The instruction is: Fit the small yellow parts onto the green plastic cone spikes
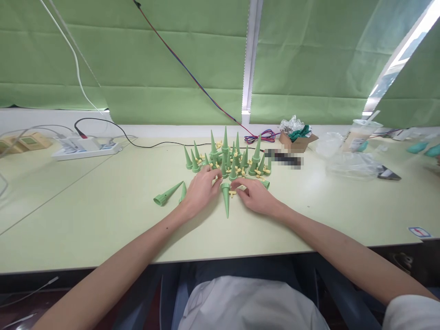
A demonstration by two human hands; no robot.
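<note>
My left hand (203, 187) rests at the front left of a cluster of upright green plastic spikes (233, 169), its fingers curved and thumb apart from them. No object shows plainly between those fingers. One green spike (226, 199) lies between my hands, its collar away from me and its tip toward me. Beside it is a small yellow T-shaped valve (233, 193). My right hand (256, 195) is just right of that valve, fingers bent, fingertips close to the spike's collar and thumb apart. Another lying spike (266, 184) is partly hidden behind this hand.
A loose green spike (167, 195) lies left of my left hand, with another (183, 191) partly covered by it. Farther back are a power strip (85, 149), a cardboard box (297, 141), a lidded drink cup (359, 135), a plastic bag (354, 165) and a phone (389, 173).
</note>
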